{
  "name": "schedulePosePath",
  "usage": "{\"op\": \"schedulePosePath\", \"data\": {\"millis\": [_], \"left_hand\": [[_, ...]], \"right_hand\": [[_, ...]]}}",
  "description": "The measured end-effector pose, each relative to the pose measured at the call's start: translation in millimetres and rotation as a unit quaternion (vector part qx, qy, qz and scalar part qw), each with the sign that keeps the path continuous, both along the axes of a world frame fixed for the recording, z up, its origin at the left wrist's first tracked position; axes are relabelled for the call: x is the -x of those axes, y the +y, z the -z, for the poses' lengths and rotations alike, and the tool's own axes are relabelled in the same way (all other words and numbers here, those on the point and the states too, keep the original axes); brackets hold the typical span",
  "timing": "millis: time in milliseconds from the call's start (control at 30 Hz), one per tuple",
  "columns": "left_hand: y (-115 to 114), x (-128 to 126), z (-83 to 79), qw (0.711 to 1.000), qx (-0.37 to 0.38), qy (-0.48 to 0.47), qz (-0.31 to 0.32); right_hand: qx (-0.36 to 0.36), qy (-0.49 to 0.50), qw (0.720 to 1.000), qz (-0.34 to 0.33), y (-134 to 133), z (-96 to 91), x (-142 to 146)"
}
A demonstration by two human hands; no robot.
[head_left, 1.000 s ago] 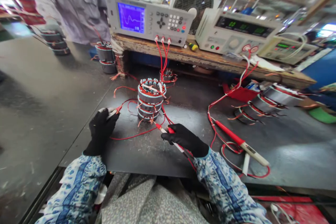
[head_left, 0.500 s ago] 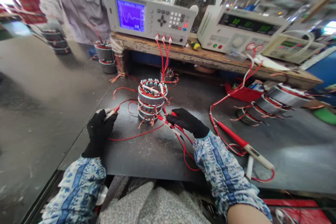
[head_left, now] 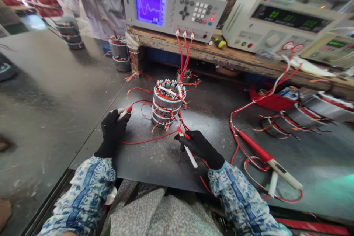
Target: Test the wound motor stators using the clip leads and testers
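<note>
A stack of wire-wound motor stators (head_left: 167, 106), with copper leads sticking out of its sides, stands upright between my hands on the dark tabletop. To its left, my left hand (head_left: 113, 128), in a black glove, is closed around a white test probe (head_left: 125, 113) with a red end and a red lead. My right hand (head_left: 201, 146), also gloved in black, grips a second white test probe (head_left: 190, 155). That probe's red end points up toward the lower right of the stack, and I cannot tell whether it touches a lead. Another red piece shows by the right fingers.
A tester (head_left: 151, 6) with a waveform screen sits on a wooden shelf (head_left: 166, 40), beside a second meter (head_left: 276, 29). Red leads run down behind the stack. At right lie a red-and-white probe (head_left: 272, 160) and tilted stators (head_left: 298, 116). A co-worker (head_left: 96, 3) stands at back left.
My right hand has moved down, and its probe has swung steeper, its red end drawn back from the stack. My left hand still holds its probe. The view has shifted.
</note>
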State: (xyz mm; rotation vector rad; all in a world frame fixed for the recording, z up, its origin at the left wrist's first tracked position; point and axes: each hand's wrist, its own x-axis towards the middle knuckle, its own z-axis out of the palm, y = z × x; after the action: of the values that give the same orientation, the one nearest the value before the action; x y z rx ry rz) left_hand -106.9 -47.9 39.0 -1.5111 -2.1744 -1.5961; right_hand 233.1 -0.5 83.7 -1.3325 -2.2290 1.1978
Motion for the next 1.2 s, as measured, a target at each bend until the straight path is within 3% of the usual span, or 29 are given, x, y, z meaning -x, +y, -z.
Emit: {"op": "schedulePosePath", "data": {"millis": [67, 100, 333, 467, 567, 667, 833, 1033, 1200], "left_hand": [[-0.3, -1.4, -2.0, 1.000, 0.000, -0.013, 0.000], [-0.5, -1.9, -3.0, 1.000, 0.000, -0.019, 0.000], [-1.5, -2.9, -7.6, 1.000, 0.023, -0.022, -0.003], [-1.1, -2.7, -6.4, 1.000, 0.017, -0.025, 0.005], [-0.7, -1.1, -3.5, 1.000, 0.020, -0.011, -0.012], [-0.9, 0.1, -1.3, 0.999, 0.025, -0.021, -0.014], [-1.8, -0.8, -3.7, 0.999, 0.024, -0.038, -0.002], [-2.3, -4.6, -9.3, 0.998, 0.021, -0.064, 0.001], [-2.3, -6.8, -10.8, 0.997, 0.021, -0.077, 0.010]], "right_hand": [[0.122, 0.050, 0.990, -0.055, -0.7, -14.8, -0.5], [0.141, 0.063, 0.985, -0.071, -0.4, -19.9, 1.0], [0.128, 0.054, 0.981, -0.132, 24.4, -24.3, 11.1], [-0.049, 0.030, 0.997, -0.045, 68.2, -26.7, 3.3], [-0.108, 0.037, 0.993, 0.007, 98.3, -29.2, -3.1], [-0.119, 0.044, 0.992, 0.004, 109.4, -31.4, -7.3], [-0.115, 0.016, 0.993, -0.032, 100.3, -33.8, -7.1], [-0.107, 0.107, 0.982, 0.110, 92.8, -32.1, 4.7], [-0.108, 0.136, 0.976, 0.132, 96.8, -30.3, 8.0]]}}
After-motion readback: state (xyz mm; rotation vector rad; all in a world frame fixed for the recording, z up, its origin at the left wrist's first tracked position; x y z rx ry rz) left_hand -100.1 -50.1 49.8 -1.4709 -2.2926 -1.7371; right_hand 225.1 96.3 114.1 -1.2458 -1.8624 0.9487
